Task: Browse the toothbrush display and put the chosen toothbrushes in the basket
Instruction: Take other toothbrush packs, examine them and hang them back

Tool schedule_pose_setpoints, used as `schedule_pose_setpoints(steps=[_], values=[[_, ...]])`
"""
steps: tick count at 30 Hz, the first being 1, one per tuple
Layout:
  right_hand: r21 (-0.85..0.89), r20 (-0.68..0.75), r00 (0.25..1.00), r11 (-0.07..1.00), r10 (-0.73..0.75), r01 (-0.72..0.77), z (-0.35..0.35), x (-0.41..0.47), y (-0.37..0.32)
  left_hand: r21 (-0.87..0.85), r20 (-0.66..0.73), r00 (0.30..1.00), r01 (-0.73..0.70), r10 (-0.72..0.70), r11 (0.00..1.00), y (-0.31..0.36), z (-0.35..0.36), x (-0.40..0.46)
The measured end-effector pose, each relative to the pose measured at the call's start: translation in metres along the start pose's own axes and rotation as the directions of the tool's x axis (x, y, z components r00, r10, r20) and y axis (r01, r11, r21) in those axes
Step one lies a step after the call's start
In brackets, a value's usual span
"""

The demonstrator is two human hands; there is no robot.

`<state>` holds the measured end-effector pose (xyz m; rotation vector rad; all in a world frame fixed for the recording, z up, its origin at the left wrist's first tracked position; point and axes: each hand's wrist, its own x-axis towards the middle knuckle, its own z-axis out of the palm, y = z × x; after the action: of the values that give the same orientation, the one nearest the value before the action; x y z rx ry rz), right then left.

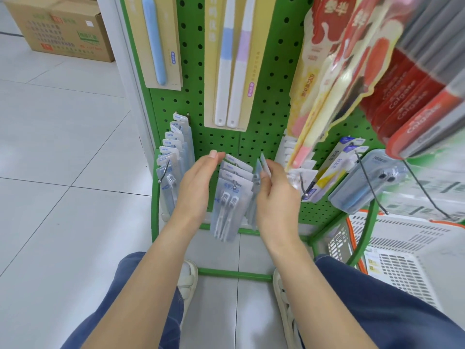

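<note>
Crouched at the foot of a green pegboard rack [266, 102], I reach both bare arms toward its lowest hooks. My left hand [196, 187] is flat, fingers pressed together and pointing up, just left of a row of clear twin-toothbrush packs [229, 205] hanging on the middle hook. My right hand [276, 195] pinches the top edge of a thin pack [263, 165] between thumb and fingers, just right of that row. More packs marked NEW [173, 157] hang on the hook to the left, red Colgate packs [412, 96] loom near at upper right, and the white basket with orange rim [402, 248] sits on the floor to my right, beside the rack
</note>
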<state>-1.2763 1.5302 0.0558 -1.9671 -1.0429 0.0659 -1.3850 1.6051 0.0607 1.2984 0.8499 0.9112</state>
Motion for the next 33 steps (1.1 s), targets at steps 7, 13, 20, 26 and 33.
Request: schedule_pose_setpoints(steps=[7,13,20,26,33], values=[[0.051,-0.033,0.997,0.997,-0.065,0.066,-0.016,-0.044,0.027,0.144,-0.046,0.994,-0.096,0.103,0.985,-0.009,0.002,-0.013],[0.088,-0.020,0.999,0.996,-0.032,0.034,-0.049,-0.061,0.035,0.316,-0.099,0.963,-0.210,0.252,0.925,-0.020,0.003,-0.037],[0.330,0.028,0.998,0.942,0.055,-0.061,-0.094,-0.069,0.039,0.390,-0.025,0.900,-0.392,0.435,0.833,-0.012,0.025,-0.094],[0.561,0.167,0.974,0.797,0.153,-0.222,-0.113,-0.075,0.043,0.123,0.281,0.958,0.027,-0.061,0.992,-0.034,0.044,-0.136],[0.671,0.285,0.917,0.625,0.279,-0.399,-0.116,-0.076,0.050,0.130,0.396,0.878,0.236,-0.269,0.963,-0.041,0.043,-0.139]])
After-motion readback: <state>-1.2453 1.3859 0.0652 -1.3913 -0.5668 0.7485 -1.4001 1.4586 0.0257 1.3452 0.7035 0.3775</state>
